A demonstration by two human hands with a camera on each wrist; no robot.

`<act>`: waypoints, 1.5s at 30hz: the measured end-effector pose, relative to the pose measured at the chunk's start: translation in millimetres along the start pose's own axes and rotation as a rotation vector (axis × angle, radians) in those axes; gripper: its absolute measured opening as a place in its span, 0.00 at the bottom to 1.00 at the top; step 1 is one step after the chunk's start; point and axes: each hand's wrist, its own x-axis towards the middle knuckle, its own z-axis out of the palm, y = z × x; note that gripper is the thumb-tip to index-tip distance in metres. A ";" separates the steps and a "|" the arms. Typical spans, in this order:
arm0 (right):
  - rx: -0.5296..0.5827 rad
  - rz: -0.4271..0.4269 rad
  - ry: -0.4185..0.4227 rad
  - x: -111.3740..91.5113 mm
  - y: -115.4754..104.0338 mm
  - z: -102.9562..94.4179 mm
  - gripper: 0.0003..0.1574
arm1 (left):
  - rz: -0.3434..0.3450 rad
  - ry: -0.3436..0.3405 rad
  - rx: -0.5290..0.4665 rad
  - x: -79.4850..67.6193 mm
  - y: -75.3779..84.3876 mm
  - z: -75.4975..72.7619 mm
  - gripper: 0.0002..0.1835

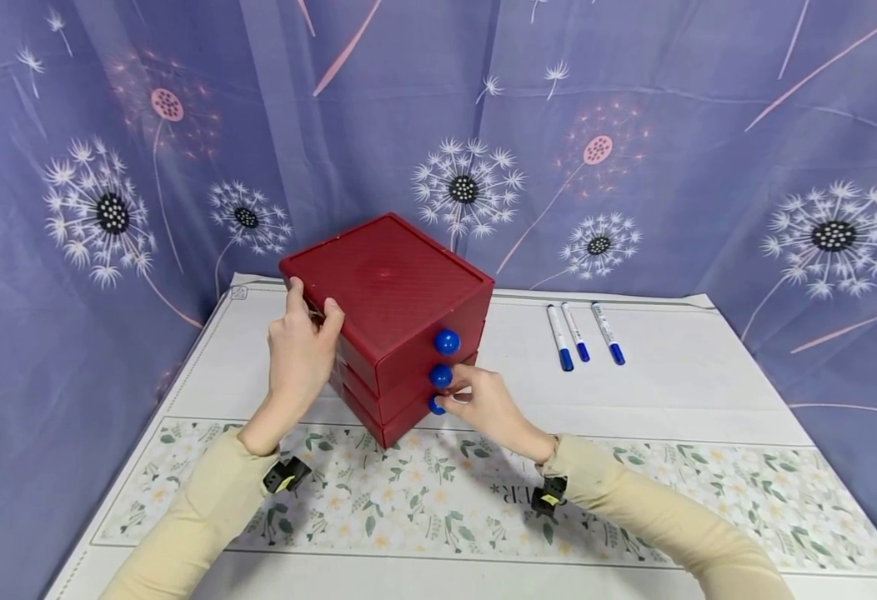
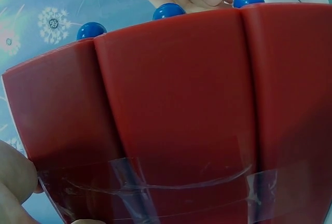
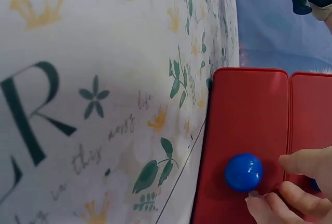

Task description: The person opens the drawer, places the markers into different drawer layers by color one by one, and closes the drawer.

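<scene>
A red drawer cabinet (image 1: 393, 283) stands turned at an angle on the table, its blue knobs in a column down the front. My left hand (image 1: 299, 346) rests against the cabinet's left side, thumb and fingertips at the top edge. On the front, my right hand (image 1: 491, 408) is beside the middle knob (image 1: 441, 376) and the bottom knob (image 3: 244, 172). Its fingertips are right at the bottom knob's edge in the right wrist view, while its thumb lies between those two knobs. The top knob (image 1: 448, 342) is untouched. Clear tape (image 2: 181, 193) crosses the cabinet's side.
Several markers lie to the right at the back of the table, among them a blue-capped marker (image 1: 608, 333). A floral printed cloth (image 1: 378, 500) covers the table (image 1: 671, 375). Behind it hangs a purple dandelion curtain (image 1: 378, 125).
</scene>
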 end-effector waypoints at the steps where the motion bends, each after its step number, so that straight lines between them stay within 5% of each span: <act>1: -0.003 0.002 -0.002 0.6 0.1 0.6 0.09 | 0.002 0.000 -0.003 -0.1 0.0 0.0 0.32; 30: -0.079 0.072 -0.002 -2.9 3.4 11.9 0.15 | 0.000 -0.005 -0.013 -1.0 0.4 1.8 0.33; 45: -0.068 0.032 -0.025 -11.3 5.0 8.5 0.13 | 0.015 0.021 0.015 -1.9 -0.8 2.4 0.33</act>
